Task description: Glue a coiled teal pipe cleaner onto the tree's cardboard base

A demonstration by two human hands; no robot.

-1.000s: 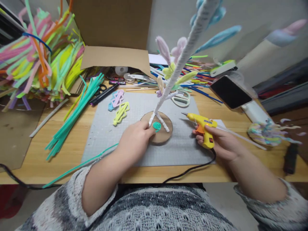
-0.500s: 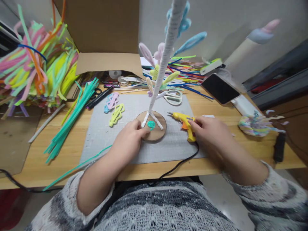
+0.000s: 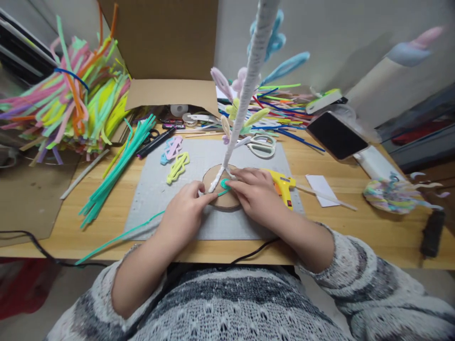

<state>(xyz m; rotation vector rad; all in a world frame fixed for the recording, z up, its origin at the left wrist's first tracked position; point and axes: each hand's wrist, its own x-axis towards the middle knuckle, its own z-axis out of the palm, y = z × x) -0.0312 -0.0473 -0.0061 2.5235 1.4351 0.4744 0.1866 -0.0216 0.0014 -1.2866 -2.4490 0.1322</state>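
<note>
A round wooden base lies on the grey mat, with a white-wrapped stem standing on it on splayed feet. On the base is a coil of teal pipe cleaner. My left hand pinches the strand running from this coil; its long tail trails out past my left wrist. My right hand reaches over the base from the right, its fingertips closed at the coil and pressing on it. The yellow hot glue gun lies beside my right hand, partly hidden behind it.
Teal pipe cleaners and a black marker lie left. Bent zigzag pieces and scissors rest on the mat. A phone and white card are right. A large pipe-cleaner bundle stands back left.
My right hand has let go of the glue gun and moved left to the teal coil. The gun now lies on the mat. My left hand has stayed by the base, now pinching the strand.
</note>
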